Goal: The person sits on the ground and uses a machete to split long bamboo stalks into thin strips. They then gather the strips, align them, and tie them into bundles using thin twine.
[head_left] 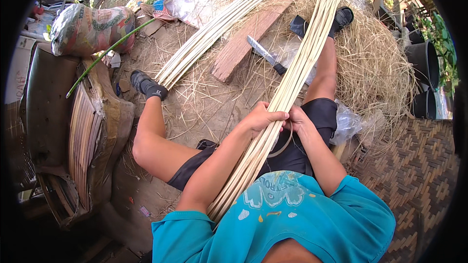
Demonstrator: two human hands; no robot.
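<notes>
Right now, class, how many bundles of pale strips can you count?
2: one bundle in the left hand, another bundle lying beside the plank. Others may be hidden.

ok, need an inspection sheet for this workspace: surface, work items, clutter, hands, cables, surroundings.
Surface: dirt ground, strewn with straw.
Work items: bamboo-like strip bundle, held, slanting toward upper right; second strip bundle on the ground.
Clutter: broad-bladed knife beside a wooden plank; clear plastic bag.
Hands: left hand grips the held bundle, thumb over it; right hand meets its right edge, fingers partly hidden.
Cables: nothing seen.
Surroundings: stuffed sack upper left; straw heap and woven mat right.
</notes>
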